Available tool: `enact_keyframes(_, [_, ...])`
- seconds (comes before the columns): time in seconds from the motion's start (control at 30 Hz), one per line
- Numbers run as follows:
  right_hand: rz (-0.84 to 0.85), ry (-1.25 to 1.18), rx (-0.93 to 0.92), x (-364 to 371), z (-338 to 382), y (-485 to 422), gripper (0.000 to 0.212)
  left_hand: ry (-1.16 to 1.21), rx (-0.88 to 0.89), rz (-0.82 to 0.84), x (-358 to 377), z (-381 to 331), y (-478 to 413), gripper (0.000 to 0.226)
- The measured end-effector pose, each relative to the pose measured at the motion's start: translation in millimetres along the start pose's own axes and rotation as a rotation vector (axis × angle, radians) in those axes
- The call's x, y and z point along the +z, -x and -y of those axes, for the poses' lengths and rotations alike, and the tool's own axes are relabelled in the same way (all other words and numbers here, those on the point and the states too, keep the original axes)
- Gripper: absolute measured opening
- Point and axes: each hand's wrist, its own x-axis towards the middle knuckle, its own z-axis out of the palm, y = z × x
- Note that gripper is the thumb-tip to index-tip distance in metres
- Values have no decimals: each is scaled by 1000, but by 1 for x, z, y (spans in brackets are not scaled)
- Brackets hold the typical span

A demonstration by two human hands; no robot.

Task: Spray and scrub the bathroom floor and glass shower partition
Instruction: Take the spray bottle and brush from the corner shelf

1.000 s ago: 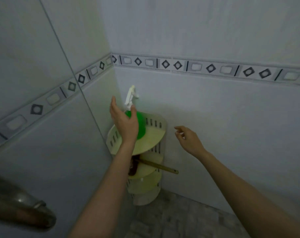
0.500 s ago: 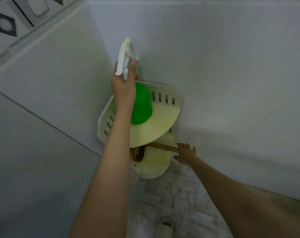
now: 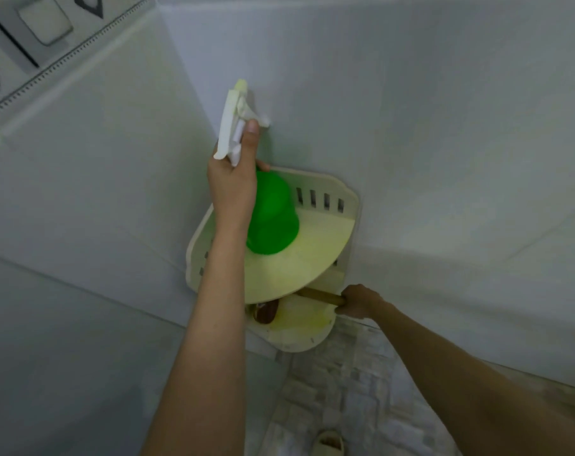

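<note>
A green spray bottle [image 3: 273, 218] with a white trigger head [image 3: 235, 126] stands over the top tier of a cream corner shelf [image 3: 315, 255]. My left hand [image 3: 233, 185] is shut around the bottle's neck, thumb up along the trigger head. On the tier below lies a scrub brush with a brown head [image 3: 265, 312] and a wooden handle [image 3: 319, 295]. My right hand [image 3: 357, 301] is shut on the outer end of that handle. The grey tiled floor [image 3: 342, 390] shows below the shelf.
Pale tiled walls meet in the corner behind the shelf. A patterned border strip [image 3: 39, 37] runs along the left wall at the top. A beige slipper [image 3: 329, 442] is on the floor at the bottom edge.
My left hand went from open beside the bottle to gripping its neck. My right hand dropped to the lower tier and closed on the brush handle. The view tilted downward and closer.
</note>
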Motion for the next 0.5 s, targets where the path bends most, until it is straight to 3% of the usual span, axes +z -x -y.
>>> enact_keyframes(0.07, [-13,-20,-40,-9,6,11,37,8,-11,-17,2,-2,1,16])
enact_keyframes(0.23, [-195,93,1,-22,12,56,29,28,-40,-113,12,-5,9,47])
enact_keyframes(0.4, [-233,-53,135,-4,-20,118,25,0,-25,-18,18,-15,42,19])
enact_keyframes(0.5, [-258,-189,245,19,-53,165,28,-32,-6,112,27,-22,75,20])
